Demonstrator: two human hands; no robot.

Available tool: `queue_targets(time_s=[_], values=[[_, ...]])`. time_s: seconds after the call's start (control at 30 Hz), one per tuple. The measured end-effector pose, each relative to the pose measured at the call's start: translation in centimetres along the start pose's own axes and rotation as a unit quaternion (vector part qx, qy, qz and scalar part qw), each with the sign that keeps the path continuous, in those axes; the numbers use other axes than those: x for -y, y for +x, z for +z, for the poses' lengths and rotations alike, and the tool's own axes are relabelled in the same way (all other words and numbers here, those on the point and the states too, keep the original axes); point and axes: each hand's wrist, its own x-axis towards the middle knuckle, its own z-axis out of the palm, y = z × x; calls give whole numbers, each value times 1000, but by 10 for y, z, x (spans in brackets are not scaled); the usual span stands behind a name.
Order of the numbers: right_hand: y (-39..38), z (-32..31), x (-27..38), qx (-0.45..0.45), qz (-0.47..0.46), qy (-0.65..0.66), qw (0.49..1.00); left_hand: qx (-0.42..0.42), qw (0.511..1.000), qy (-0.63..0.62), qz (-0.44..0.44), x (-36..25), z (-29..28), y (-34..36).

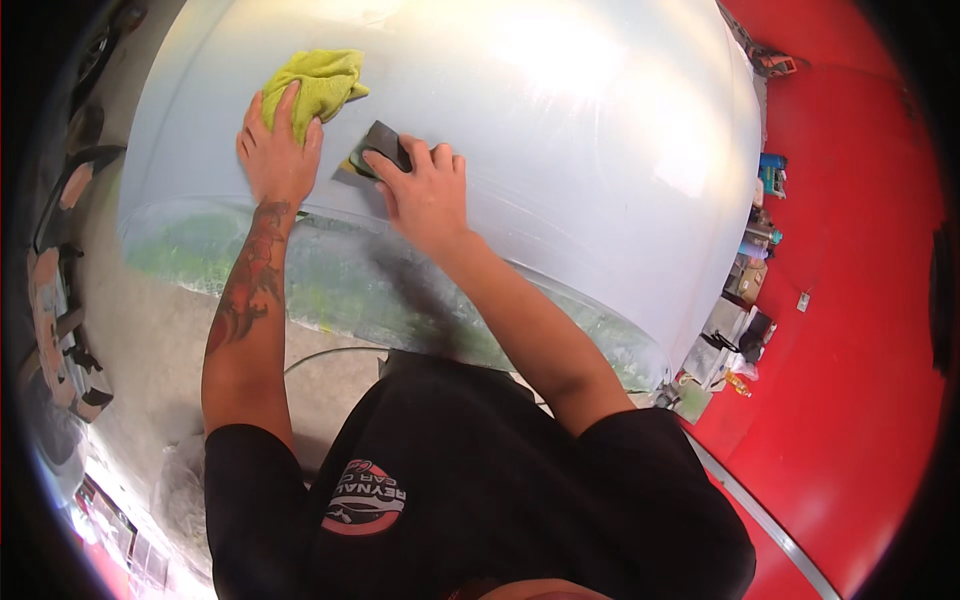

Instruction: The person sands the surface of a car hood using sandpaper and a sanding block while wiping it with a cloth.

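Observation:
A large pale blue-grey car panel (550, 170), looking like a hood, fills the upper middle, with mottled green patches along its near curved edge. My left hand (275, 150) grips a crumpled yellow-green cloth (325, 80) on the panel's upper left. To its right, my right hand (428, 192) holds a dark grey sanding block (385, 137) against the panel, with a bit of yellowish edge showing under it. Its fingers are bent over the block.
Cans, bottles and tools (760, 240) line the panel's right side beside a red wall (860, 200). Dark car parts (75, 340) lie at the left on the concrete floor (160, 350). A thin hose (330, 352) crosses the floor below the panel.

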Motion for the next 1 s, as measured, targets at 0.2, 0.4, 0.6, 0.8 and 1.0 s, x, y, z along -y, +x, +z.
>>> queue_targets(time_s=[0.2,0.4,0.6,0.8,1.0], values=[[-156,-123,-93,80,64,-100,990,4,1000,-11,-13,-2,2,0],[-182,-151,-97,32,40,-107,993,-4,1000,12,-15,-3,6,-2],[-43,-10,12,21,-79,-22,996,-4,1000,4,0,3,8,-1],[-122,-77,-57,-3,102,-111,989,9,1000,-10,-7,4,8,1],[-148,-130,-137,-178,489,-263,812,24,1000,0,-17,3,7,-2]])
